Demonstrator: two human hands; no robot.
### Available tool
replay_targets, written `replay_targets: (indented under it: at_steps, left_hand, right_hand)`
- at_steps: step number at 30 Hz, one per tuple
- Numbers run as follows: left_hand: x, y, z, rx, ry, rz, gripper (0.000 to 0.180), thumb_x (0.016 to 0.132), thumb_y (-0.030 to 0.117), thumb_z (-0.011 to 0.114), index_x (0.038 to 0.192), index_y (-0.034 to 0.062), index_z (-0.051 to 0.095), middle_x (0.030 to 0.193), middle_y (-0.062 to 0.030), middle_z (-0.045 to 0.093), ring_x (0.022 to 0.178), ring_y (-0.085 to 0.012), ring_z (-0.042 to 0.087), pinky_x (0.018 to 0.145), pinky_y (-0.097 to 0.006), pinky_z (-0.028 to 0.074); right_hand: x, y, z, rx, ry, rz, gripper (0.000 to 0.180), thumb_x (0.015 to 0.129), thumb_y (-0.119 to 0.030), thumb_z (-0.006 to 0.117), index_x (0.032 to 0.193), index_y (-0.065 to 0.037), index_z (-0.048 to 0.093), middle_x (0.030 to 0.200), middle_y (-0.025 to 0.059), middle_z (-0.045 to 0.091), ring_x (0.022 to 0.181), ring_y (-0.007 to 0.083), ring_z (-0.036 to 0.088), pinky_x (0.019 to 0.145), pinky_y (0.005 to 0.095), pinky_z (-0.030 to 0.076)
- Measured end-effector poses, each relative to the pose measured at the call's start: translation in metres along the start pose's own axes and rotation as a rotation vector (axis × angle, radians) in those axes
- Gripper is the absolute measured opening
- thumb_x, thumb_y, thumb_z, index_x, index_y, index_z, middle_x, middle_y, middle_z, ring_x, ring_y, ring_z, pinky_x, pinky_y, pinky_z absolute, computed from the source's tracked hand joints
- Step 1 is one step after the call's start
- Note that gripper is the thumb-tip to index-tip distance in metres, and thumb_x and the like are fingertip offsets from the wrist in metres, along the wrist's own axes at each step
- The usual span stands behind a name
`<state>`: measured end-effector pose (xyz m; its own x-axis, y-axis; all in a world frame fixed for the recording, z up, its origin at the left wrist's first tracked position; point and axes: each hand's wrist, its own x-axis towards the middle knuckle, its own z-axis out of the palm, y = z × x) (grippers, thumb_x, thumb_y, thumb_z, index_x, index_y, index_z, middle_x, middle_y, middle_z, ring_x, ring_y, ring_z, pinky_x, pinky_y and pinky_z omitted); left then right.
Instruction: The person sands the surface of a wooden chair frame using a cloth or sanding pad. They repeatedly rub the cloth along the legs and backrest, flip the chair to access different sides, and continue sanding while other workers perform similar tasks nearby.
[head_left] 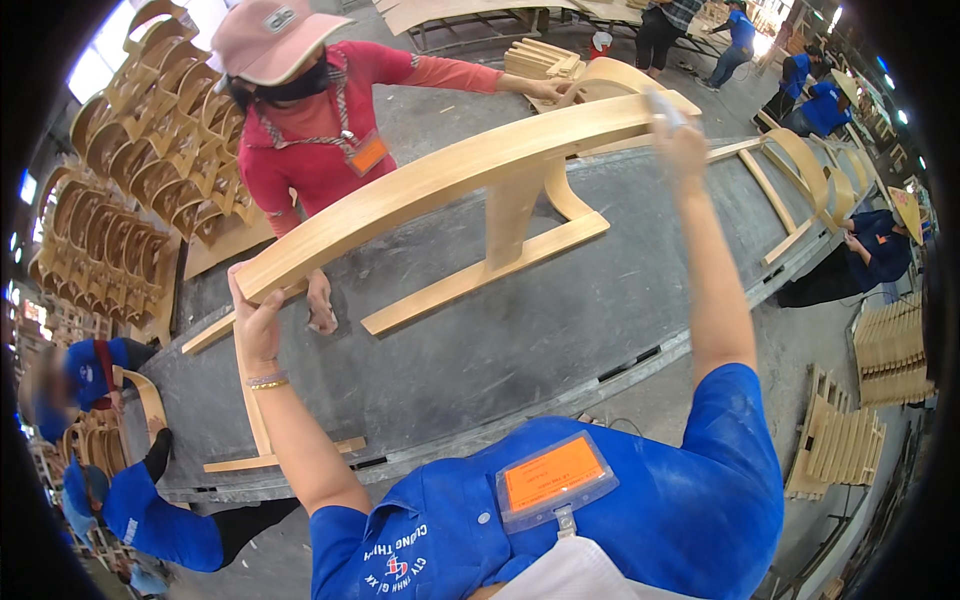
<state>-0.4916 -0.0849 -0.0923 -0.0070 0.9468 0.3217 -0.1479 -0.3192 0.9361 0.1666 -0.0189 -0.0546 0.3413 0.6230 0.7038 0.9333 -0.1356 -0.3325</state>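
A light wooden frame piece with a long curved rail (450, 165) slants above the grey tabletop. My left hand (260, 325) is closed round the rail's left end, thumb on the near side. At the far right end, my right hand (683, 150) presses a whitish pad-like piece (660, 103) against the wood; motion smears it, so I cannot tell its exact kind. Below the rail, a wide upright (512, 215) joins a straight wooden bar (485, 275). Beyond the rail, a co-worker's hand (548, 88) touches another curved wooden part (610, 75).
The long grey table (420, 370) carries thin wooden strips (250, 390) at left and more curved frames (800, 170) at right. A co-worker in pink (310, 120) stands opposite. Stacked curved parts (170, 120) rise at far left; wooden slat stacks (840, 440) lie at right.
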Motion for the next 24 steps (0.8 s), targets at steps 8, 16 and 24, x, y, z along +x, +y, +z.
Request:
replay_targets:
  at_steps: [8,16,24]
  left_hand:
    - [0.012,-0.006,-0.002,-0.010,-0.019,-0.009,0.066,0.079,0.002,0.078,0.136,0.0089,0.046,0.127,-0.0035,0.053,0.126,-0.0177,0.050,0.113,-0.036,0.038]
    - [-0.001,-0.035,-0.025,0.926,0.117,0.349,0.069,0.091,0.002,0.072,0.151,0.0049,0.039,0.144,-0.0081,0.052,0.140,-0.0236,0.048,0.121,-0.040,0.037]
    - [0.010,0.018,0.019,0.301,0.132,-0.074,0.033,0.102,0.030,0.068,0.121,0.0046,0.061,0.112,-0.0042,0.064,0.114,-0.0172,0.059,0.105,-0.037,0.045]
  right_hand:
    - [-0.140,-0.331,0.016,0.736,-0.155,-0.711,0.051,0.083,-0.019,0.067,0.127,0.007,0.069,0.129,0.0276,0.070,0.123,0.0399,0.068,0.114,0.0470,0.048]
    - [-0.200,-0.478,0.011,0.659,-0.280,-0.939,0.053,0.087,-0.021,0.065,0.128,0.012,0.067,0.135,0.0296,0.067,0.131,0.0400,0.063,0.118,0.0505,0.044]
    - [-0.128,-0.296,-0.013,0.645,-0.211,-0.609,0.048,0.088,-0.019,0.064,0.133,-0.004,0.071,0.130,0.0167,0.072,0.125,0.0307,0.067,0.117,0.0466,0.045]
